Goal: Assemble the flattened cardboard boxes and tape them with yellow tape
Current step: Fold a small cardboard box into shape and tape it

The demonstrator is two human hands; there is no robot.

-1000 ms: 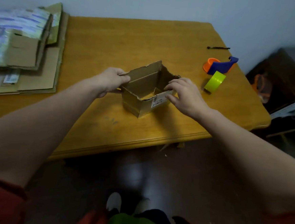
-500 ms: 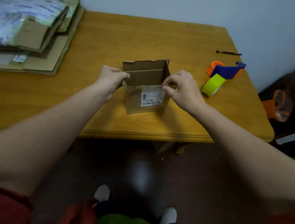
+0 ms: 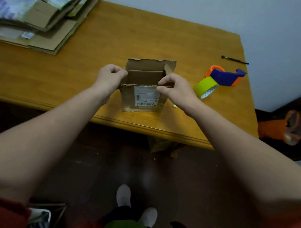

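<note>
"Cardboard boxes, how many?"
"One box (image 3: pixel 143 99) stands open-topped near the bench's (image 3: pixel 152 33) front edge. One pile of flattened boxes (image 3: pixel 49 39) lies far left."
"Tape?"
"One yellow tape roll (image 3: pixel 206 86) right of the box, just beside one blue-and-orange dispenser (image 3: pixel 224 77)."
"Hands?"
"Two, arms stretched forward. Left hand (image 3: pixel 111 76) curls around the box's left top edge; right hand (image 3: pixel 176 90) pinches the near rim's right corner."

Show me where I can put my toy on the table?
Bare table lies between the flattened cardboard stack and the box, and behind the box toward the wall. Crowded: right of the box, around the yellow tape and dispenser.
</note>
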